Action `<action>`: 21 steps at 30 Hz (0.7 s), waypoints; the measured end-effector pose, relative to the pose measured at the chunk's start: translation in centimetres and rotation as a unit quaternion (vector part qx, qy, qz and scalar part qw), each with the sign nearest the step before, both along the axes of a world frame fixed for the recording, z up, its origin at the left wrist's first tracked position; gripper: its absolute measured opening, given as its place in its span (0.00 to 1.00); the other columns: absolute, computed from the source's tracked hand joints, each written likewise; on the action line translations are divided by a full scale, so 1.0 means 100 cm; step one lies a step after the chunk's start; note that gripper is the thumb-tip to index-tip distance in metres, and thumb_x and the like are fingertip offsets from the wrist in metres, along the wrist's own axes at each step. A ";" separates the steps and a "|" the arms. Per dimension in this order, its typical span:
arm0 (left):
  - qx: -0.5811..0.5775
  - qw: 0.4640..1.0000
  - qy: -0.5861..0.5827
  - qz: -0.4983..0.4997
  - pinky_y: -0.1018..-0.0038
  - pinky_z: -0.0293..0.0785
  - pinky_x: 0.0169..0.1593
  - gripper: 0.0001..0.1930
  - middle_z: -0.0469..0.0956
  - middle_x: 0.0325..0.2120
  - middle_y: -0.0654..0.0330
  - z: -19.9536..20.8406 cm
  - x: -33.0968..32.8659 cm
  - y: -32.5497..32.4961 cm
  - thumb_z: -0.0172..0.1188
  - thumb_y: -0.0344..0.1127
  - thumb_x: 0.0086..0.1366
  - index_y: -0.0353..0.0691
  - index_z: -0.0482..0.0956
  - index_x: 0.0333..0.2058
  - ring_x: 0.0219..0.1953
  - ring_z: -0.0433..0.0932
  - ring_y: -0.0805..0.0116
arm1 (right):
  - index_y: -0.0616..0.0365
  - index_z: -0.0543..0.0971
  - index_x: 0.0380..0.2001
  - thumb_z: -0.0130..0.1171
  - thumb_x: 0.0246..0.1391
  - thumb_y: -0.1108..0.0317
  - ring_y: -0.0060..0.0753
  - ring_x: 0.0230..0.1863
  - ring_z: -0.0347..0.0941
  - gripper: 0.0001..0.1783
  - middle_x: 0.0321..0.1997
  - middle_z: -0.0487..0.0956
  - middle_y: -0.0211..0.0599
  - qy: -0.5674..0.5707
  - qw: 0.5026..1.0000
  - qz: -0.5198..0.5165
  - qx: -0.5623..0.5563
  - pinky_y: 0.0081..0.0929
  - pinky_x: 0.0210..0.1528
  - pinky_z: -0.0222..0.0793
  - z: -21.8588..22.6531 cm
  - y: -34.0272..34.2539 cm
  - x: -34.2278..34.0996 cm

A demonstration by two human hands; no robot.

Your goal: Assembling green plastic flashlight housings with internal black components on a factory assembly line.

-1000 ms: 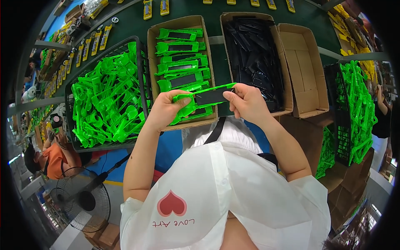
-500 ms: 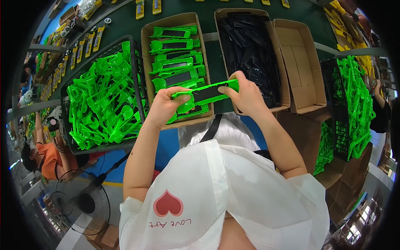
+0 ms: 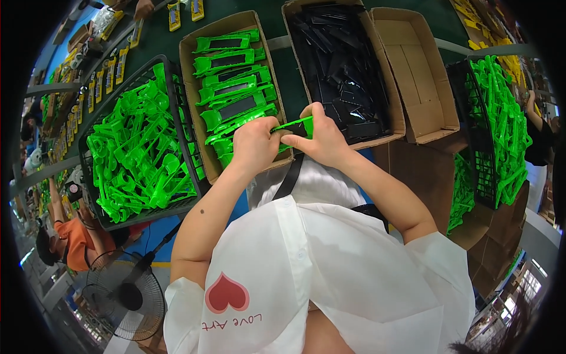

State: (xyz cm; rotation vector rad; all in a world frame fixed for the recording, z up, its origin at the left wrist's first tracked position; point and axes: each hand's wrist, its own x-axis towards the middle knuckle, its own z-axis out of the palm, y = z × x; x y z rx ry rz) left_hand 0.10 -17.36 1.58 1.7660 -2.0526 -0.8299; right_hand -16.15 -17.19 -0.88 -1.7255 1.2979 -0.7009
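Between my two hands is a green plastic housing (image 3: 299, 121) with a dark panel set in it, held over the near end of a cardboard box (image 3: 190, 103). My left hand (image 3: 257, 141) closes round its left end and hides most of it. At the other end my right hand (image 3: 324, 140) grips it, fingers behind and thumb pointing across the dark panel. Several green housings with dark panels (image 3: 233, 62) lie stacked in that box. To its right, a second cardboard box (image 3: 299, 71) holds a heap of glossy black panels (image 3: 342, 65).
On the left stands a black crate (image 3: 172, 88) piled with green parts (image 3: 138, 147). Another cardboard box (image 3: 413, 65) lies right of the black panels. Beyond it is a further crate (image 3: 484, 159) of green parts. A fan (image 3: 127, 295) and a person in orange (image 3: 79, 245) are at lower left.
My hands have come closer together on the green housing, which is now tilted so less of its face shows. The boxes have shifted left and up in view. Another person's hand appears at upper left.
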 end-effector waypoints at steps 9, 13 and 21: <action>-0.249 0.922 -0.280 -0.095 0.52 0.47 0.55 0.21 0.61 0.51 0.63 -0.062 0.084 -0.126 0.47 0.48 0.58 0.59 0.63 0.51 0.54 0.58 0.62 | 0.65 0.68 0.38 0.53 0.47 0.70 0.19 0.20 0.68 0.15 0.26 0.74 0.35 -0.156 0.952 -0.118 0.236 0.16 0.18 0.62 -0.020 0.000 -0.038; -0.079 0.957 -0.261 -0.101 0.48 0.42 0.57 0.24 0.46 0.60 0.65 -0.085 0.104 -0.139 0.38 0.55 0.61 0.66 0.53 0.56 0.61 0.42 0.56 | 0.62 0.72 0.30 0.52 0.48 0.71 0.15 0.21 0.66 0.06 0.23 0.74 0.32 -0.174 0.946 -0.232 0.142 0.13 0.19 0.61 -0.028 0.000 -0.095; -0.116 0.944 -0.308 -0.033 0.44 0.42 0.56 0.23 0.43 0.60 0.60 -0.093 0.092 -0.101 0.44 0.52 0.59 0.63 0.58 0.54 0.62 0.40 0.55 | 0.59 0.73 0.34 0.52 0.46 0.67 0.43 0.37 0.69 0.11 0.35 0.71 0.41 0.264 0.935 -0.141 -0.189 0.34 0.37 0.66 -0.055 -0.050 -0.099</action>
